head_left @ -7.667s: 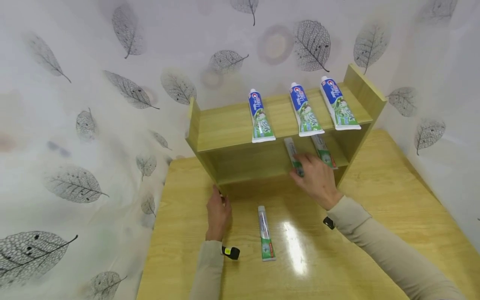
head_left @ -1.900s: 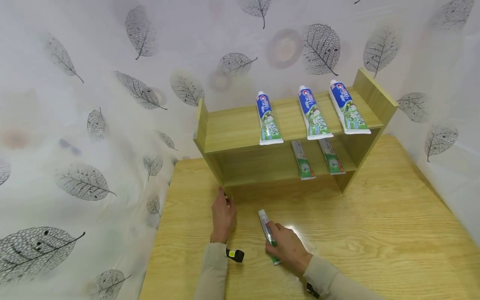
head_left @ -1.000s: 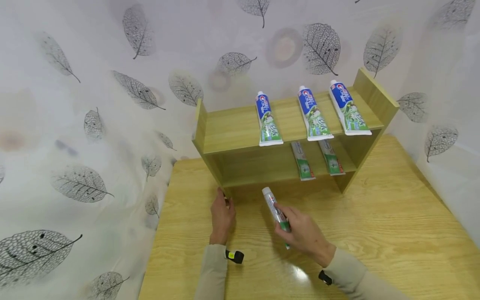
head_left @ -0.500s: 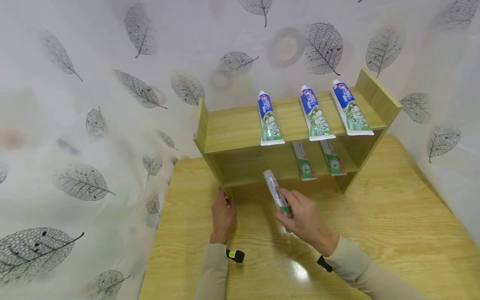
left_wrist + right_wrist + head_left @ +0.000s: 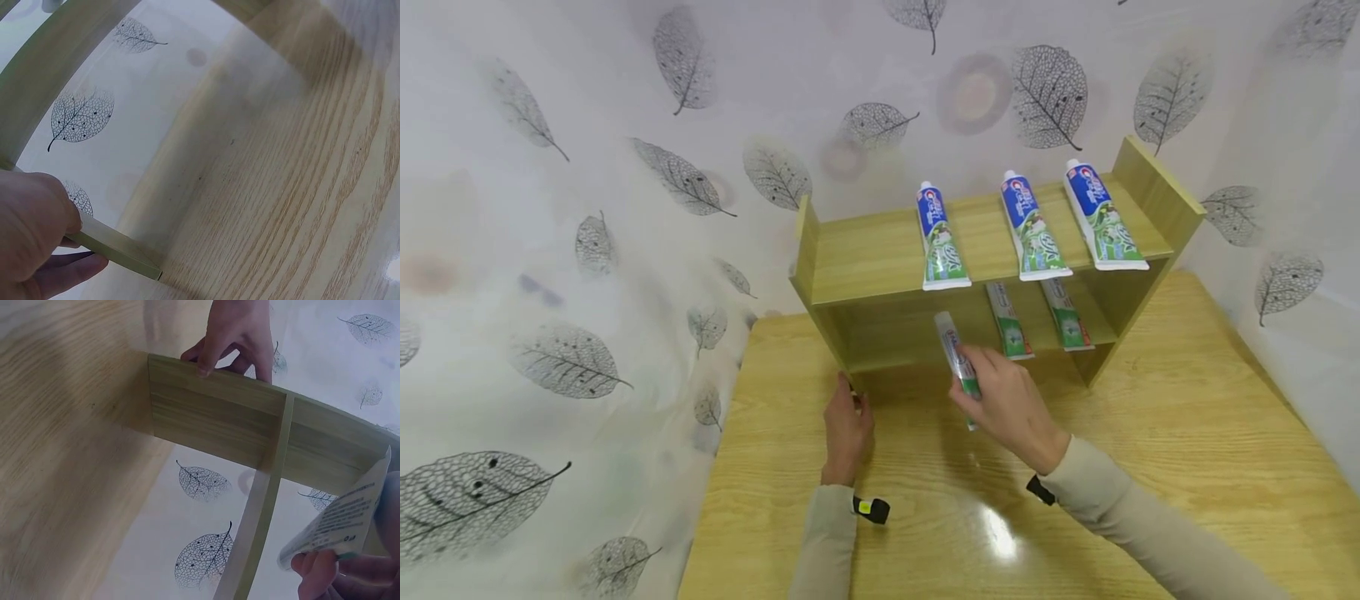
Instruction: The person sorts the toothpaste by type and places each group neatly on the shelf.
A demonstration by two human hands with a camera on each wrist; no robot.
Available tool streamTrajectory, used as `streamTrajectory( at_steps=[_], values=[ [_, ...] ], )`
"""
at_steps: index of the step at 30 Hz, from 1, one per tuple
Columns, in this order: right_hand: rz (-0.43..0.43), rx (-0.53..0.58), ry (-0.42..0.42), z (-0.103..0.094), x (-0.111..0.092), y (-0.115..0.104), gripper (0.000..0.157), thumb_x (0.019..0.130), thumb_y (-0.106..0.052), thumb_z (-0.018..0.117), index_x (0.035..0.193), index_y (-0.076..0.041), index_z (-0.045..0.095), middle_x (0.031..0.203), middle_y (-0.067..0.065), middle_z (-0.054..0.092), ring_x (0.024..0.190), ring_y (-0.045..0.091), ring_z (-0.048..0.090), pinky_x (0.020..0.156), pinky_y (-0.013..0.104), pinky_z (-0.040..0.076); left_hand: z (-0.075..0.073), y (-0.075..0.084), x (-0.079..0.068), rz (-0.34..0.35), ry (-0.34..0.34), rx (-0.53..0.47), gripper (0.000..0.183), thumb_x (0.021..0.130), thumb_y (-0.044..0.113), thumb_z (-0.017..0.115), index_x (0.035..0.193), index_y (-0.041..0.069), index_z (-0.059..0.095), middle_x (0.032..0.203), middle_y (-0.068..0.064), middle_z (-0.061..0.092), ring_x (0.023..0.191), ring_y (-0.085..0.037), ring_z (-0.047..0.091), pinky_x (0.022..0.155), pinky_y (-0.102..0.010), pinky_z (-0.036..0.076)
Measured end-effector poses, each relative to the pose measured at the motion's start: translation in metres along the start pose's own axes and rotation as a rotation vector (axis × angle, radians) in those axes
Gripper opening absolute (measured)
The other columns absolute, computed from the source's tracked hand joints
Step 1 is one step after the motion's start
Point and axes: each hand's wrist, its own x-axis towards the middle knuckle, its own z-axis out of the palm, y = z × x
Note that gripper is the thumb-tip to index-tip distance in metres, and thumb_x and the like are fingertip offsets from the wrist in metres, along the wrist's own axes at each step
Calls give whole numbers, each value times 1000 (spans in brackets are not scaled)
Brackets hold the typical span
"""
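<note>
My right hand [image 5: 1011, 408] pinches a silver-and-green toothpaste tube [image 5: 953, 350], tilted cap-up, in front of the lower level of a wooden shelf [image 5: 880, 333]. The same tube [image 5: 344, 519] shows its printed back in the right wrist view. My left hand [image 5: 846, 429] grips the lower front edge of the shelf's left side panel; the left wrist view shows its thumb and fingers on either side of that panel [image 5: 119, 253]. Two similar tubes, one left [image 5: 1011, 325] and one right [image 5: 1066, 317], lie on the lower level, their upper ends hidden beneath the top board.
Three blue-and-green toothpaste tubes lie on the top level: left [image 5: 942, 242], middle [image 5: 1032, 229] and right [image 5: 1103, 218]. The shelf stands on a wood-grain table [image 5: 1195, 433], against a wall [image 5: 625, 292] printed with leaves.
My right hand set a tube on the lower level, then picked the last tube off the table and raised it toward the shelf. The left hand keeps its grip on the side panel.
</note>
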Motion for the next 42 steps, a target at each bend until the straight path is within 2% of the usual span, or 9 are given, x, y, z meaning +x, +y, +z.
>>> streamTrajectory(
  at_steps=[4, 9, 13, 15, 21, 25, 32, 40, 42],
  values=[
    [28, -17, -27, 0, 8, 4, 36, 90, -2, 81, 120, 9, 67, 96, 21, 75, 74, 27, 73, 58, 34, 62, -16, 33, 9, 1, 17, 8, 28, 98, -6, 64, 123, -12, 55, 91, -26, 71, 71, -35, 75, 57, -44, 60],
    [54, -36, -46, 1, 18, 5, 33, 91, -3, 80, 119, 9, 68, 93, 20, 75, 73, 27, 72, 57, 34, 61, -3, 8, 5, 8, 14, -14, 27, 104, 4, 62, 129, -7, 57, 94, -23, 73, 71, -29, 74, 55, -43, 58],
    [60, -54, -77, 6, 27, 6, 31, 94, -4, 78, 119, 10, 69, 92, 22, 76, 72, 28, 74, 56, 37, 61, 10, -21, -3, -65, -23, -19, 37, 109, 15, 61, 139, -4, 56, 100, -21, 74, 75, -26, 75, 60, -41, 60],
    [64, -65, -92, 9, 32, 7, 30, 96, -6, 76, 120, 11, 69, 92, 23, 77, 71, 30, 75, 56, 38, 62, 9, -22, -4, -71, -29, -14, 37, 109, 16, 61, 141, -4, 55, 101, -20, 74, 76, -26, 75, 61, -41, 60],
    [115, -87, -110, 14, 44, 11, 22, 98, -8, 75, 113, 8, 71, 86, 20, 73, 62, 24, 68, 51, 36, 57, -12, 22, 5, -37, -9, 2, 29, 102, -1, 65, 128, -11, 56, 95, -26, 72, 72, -34, 73, 58, -48, 60],
    [130, -111, -120, 18, 50, 14, 21, 97, -9, 76, 110, 7, 70, 82, 17, 70, 56, 18, 57, 48, 34, 50, -12, 24, 7, -22, 3, 2, 26, 103, 0, 64, 126, -9, 57, 93, -25, 71, 71, -32, 72, 57, -44, 59],
    [126, -129, -132, 27, 56, 19, 21, 97, -9, 76, 108, 7, 68, 80, 15, 67, 56, 17, 55, 48, 32, 48, 4, -7, 3, 21, 22, -23, 24, 108, 9, 60, 128, -5, 57, 95, -22, 72, 73, -29, 73, 59, -41, 60],
    [80, -148, -63, 36, 63, 20, 20, 93, -4, 77, 104, 7, 66, 78, 16, 64, 59, 21, 56, 51, 35, 49, -18, 34, 11, -15, -7, 33, 26, 99, -7, 66, 123, -9, 56, 93, -25, 71, 73, -35, 74, 59, -46, 60],
    [68, -149, -52, 38, 65, 21, 19, 93, -4, 77, 103, 7, 65, 77, 16, 64, 60, 23, 56, 52, 36, 49, -15, 28, 9, -25, -9, 27, 24, 102, -3, 65, 124, -7, 56, 94, -23, 71, 73, -33, 74, 59, -46, 60]
  ],
)
